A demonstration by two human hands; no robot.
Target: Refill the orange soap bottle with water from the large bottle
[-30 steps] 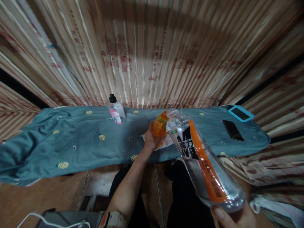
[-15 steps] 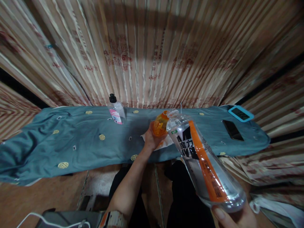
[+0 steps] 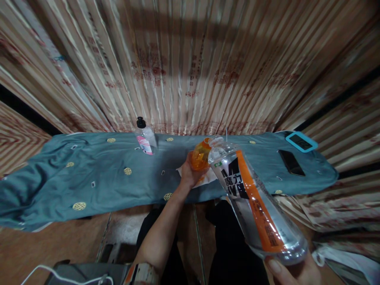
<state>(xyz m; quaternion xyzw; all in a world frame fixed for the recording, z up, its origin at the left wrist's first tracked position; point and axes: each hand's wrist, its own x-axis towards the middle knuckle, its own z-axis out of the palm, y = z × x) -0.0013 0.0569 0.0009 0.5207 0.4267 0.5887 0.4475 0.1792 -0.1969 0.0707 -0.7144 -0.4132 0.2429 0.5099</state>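
Note:
My left hand (image 3: 190,172) is wrapped round a small orange see-through bottle (image 3: 200,156) above the covered board. A large clear plastic bottle (image 3: 254,202) with an orange and black label is tilted, its neck down to the left. My right hand (image 3: 292,271) grips it near its base, at the lower right. The neck of the clear bottle meets the mouth of the orange one; whether liquid runs between them I cannot make out. Beneath my left hand lies a white tissue or cloth (image 3: 209,178) with orange on it.
A clear bottle with a black cap and pink label (image 3: 145,138) stands at the back left of the blue-green cloth (image 3: 109,190). To the right lie a black phone (image 3: 291,162) and a blue-framed digital clock (image 3: 301,141). A patterned curtain (image 3: 178,71) hangs behind.
Almost nothing differs. Both hands keep the two bottles mouth to mouth in the same place, with only a slight shift of the view.

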